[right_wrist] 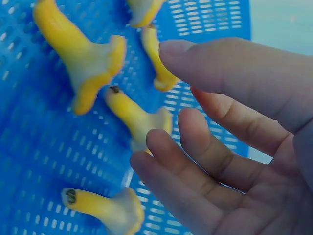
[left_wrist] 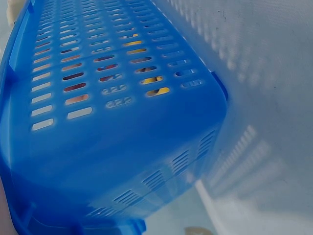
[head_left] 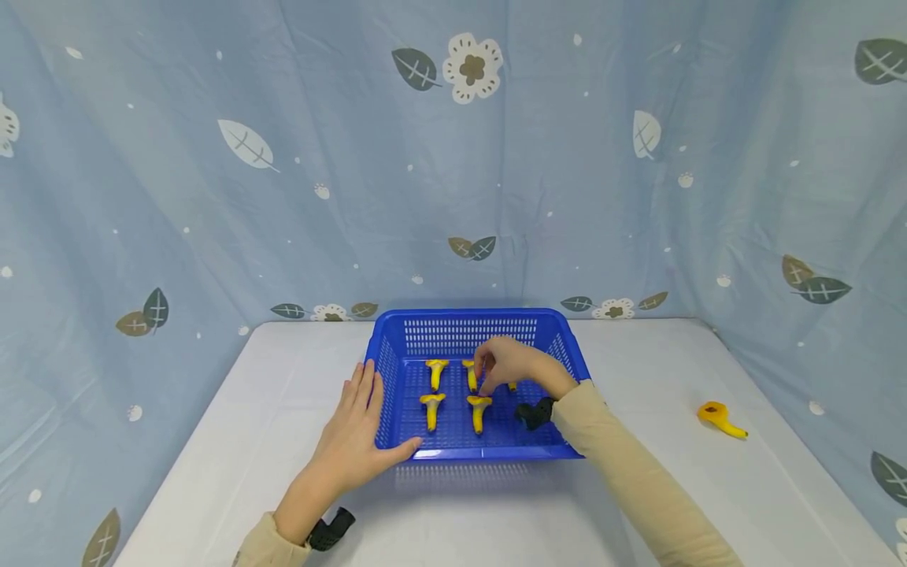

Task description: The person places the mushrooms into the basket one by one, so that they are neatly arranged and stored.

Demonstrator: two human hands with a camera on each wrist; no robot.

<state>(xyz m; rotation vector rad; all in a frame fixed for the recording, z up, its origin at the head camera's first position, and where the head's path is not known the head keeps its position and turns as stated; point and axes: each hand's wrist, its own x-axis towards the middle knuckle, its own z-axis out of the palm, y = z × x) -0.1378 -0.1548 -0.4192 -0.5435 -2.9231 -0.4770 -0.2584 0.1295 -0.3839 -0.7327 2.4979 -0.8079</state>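
Note:
Several yellow, trumpet-shaped chanterelle mushrooms lie in loose rows inside a blue plastic basket. My left hand rests on the basket's left front corner, fingers straight along the left rim and thumb on the front rim. My right hand is inside the basket, above the back row. In the right wrist view its thumb and loosely bent fingers stand apart with nothing between them. A mushroom shows just beyond the thumb tip. In the head view this hand partly covers the back-row mushrooms.
One more chanterelle lies on the white table, right of the basket. A blue curtain with leaf prints hangs behind the table. The basket's slotted side wall fills most of the left wrist view.

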